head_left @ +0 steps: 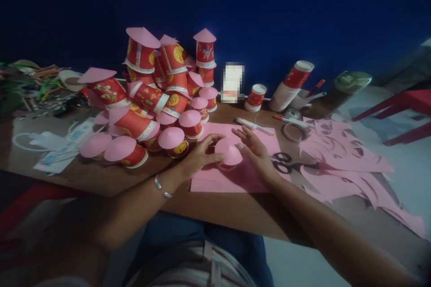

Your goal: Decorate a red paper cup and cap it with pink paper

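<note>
A pink paper cone [229,150] caps a paper cup [226,167], of which only a red strip shows below the cone's rim. My left hand [206,152], with a silver bangle at the wrist, curves around the cone's left side, thumb and fingers against its edge. From the right, my right hand [253,149] holds the cone's edge with the thumb, its fingers bent over the far side. Beneath them lie pink paper sheets [207,184]. Scissors [282,163] with dark handles rest just right of my right hand, their blades mostly hidden.
Several red cups with pink cones [175,85] are piled at the left. Behind stand a single cup [256,97] and a cup stack [292,85]. Markers [255,126], a tape roll [294,132] and pink scraps [340,157] lie rightward. A power strip [63,148] sits far left.
</note>
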Motion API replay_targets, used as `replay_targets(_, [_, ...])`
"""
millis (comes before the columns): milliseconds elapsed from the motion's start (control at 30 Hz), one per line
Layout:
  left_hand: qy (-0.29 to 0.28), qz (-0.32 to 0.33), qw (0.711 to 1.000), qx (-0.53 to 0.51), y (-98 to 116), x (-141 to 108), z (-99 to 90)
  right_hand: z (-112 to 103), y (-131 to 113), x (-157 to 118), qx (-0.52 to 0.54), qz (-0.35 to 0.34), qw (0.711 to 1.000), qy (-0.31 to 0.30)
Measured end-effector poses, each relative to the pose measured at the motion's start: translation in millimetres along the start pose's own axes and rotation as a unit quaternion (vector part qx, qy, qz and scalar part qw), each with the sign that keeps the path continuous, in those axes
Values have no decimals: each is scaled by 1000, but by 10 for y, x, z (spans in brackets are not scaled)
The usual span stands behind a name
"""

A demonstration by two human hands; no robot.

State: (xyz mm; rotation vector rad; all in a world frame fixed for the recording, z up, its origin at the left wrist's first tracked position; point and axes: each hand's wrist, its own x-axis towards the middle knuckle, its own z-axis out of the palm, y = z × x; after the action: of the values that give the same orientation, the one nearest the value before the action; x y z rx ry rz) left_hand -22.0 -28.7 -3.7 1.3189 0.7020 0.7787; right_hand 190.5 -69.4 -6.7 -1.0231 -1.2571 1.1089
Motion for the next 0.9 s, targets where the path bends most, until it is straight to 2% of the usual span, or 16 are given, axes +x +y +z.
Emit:
replay_targets(100, [6,-6,1000,1,19,-4,4,-9,-46,-30,13,4,1000,-11])
replay_targets(233, [15,-15,1000,2,60,-7,23,-11,-119,-61,-43,-30,998,-38])
replay_targets(467, [11,-24,1000,-11,102,-7,53,-25,-136,-73,-73,-23,996,-54])
replay_targets(633, [5,-27,1000,-8,106,-16,43,23,-134,-104,-83,-62,993,-63])
replay_targets(733, [-8,-20,999,34,92,-13,7,36,-120,-104,-83,-65,992,-74])
replay_targets(900, [-17,35,978,205,33,3,-12,-54,-99,-79,-68,-77,990,-92])
